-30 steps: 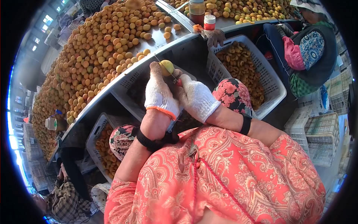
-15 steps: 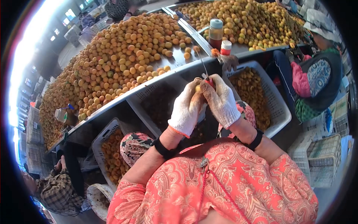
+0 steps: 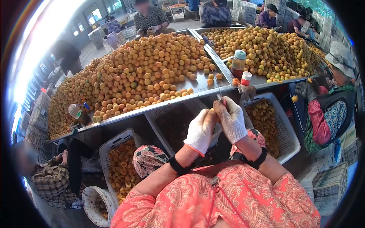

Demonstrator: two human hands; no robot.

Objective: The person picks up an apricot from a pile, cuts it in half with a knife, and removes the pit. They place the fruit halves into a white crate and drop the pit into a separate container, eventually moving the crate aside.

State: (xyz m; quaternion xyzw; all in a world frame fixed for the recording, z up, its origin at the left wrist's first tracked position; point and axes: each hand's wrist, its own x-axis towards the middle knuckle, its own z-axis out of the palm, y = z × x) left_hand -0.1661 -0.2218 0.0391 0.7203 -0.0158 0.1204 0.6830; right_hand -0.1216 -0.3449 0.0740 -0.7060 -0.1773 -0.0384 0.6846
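Note:
My left hand [image 3: 200, 131], in a white knitted glove with stained fingertips, is closed around an apricot [image 3: 212, 110]. Only a small yellow bit of the fruit shows; the fingers cover the rest. Touching it, my right hand [image 3: 230, 121], gloved alike, grips a small knife [image 3: 224, 102] by its red handle. The thin blade points up and away from me, toward the table edge. Both hands are together above my lap, in front of a metal table [image 3: 186, 84] heaped with whole apricots [image 3: 140, 64].
Crates of halved apricots stand at left [image 3: 104, 155] and right [image 3: 291, 133], with a dark crate [image 3: 167, 117] between them. A white bucket [image 3: 88, 205] sits lower left. A bottle [image 3: 238, 62] and a red-and-white container [image 3: 246, 78] stand on the table edge. Co-workers sit on both sides and opposite.
The view has tilted up, bringing more people across the table into sight. My hands have shifted slightly apart at the fingertips, and the knife blade now points more upright.

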